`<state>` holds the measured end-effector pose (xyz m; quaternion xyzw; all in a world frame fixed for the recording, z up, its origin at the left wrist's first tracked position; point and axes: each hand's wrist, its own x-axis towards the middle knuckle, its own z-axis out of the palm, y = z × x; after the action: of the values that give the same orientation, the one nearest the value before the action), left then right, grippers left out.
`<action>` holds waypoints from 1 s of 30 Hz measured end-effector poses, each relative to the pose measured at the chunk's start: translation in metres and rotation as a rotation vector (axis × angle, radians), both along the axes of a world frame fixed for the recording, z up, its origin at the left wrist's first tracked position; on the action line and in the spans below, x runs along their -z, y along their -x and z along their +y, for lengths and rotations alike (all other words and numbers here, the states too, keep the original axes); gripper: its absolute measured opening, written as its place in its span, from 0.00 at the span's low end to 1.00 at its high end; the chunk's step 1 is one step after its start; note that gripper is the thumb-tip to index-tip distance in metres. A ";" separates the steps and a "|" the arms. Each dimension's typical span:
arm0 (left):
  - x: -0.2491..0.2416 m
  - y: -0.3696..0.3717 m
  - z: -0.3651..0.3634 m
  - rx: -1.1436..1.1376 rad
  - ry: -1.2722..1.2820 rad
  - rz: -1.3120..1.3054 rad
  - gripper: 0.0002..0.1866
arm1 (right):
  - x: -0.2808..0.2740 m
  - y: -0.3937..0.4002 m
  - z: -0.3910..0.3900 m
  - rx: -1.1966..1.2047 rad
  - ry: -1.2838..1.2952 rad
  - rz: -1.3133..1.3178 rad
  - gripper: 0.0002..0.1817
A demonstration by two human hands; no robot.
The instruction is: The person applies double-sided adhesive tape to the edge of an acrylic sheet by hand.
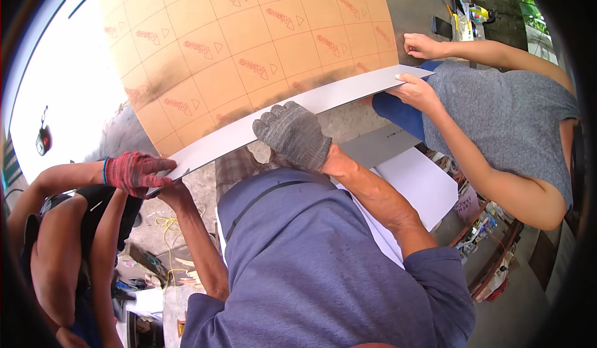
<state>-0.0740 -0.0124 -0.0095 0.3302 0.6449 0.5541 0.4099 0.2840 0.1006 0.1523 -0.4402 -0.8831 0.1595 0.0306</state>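
A long white strip lies slantwise along the near edge of a brown, red-printed sheet. My right hand, in a grey knitted glove, has its fingers curled over the middle of this strip. At the strip's left end, my bare left hand grips the lower edge, its fingers mostly hidden underneath. A co-worker's red-gloved hand is on that same end, just above my left hand. Another co-worker's bare hand holds the right end between thumb and fingers.
That co-worker's other hand rests on the grey tabletop at the right. White sheets and a grey panel lie below the strip. A yellow cord and scattered items are on the floor at lower left.
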 end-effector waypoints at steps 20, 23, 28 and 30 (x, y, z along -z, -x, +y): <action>-0.010 -0.030 -0.022 -0.592 0.410 -0.829 0.26 | 0.009 -0.002 0.002 -0.068 0.004 0.077 0.19; -0.019 -0.040 -0.017 -0.559 0.413 -0.696 0.26 | 0.006 -0.001 0.003 -0.076 -0.014 0.060 0.18; -0.027 -0.038 -0.010 -0.503 0.355 -0.653 0.25 | 0.006 -0.001 0.004 -0.065 -0.017 0.076 0.17; -0.024 -0.037 -0.011 -0.405 0.269 -0.567 0.24 | 0.004 0.000 0.005 -0.065 -0.010 0.061 0.16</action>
<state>-0.0373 -0.0232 0.0147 -0.0275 0.6250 0.6038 0.4940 0.2839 0.1054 0.1486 -0.4058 -0.8965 0.1693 0.0546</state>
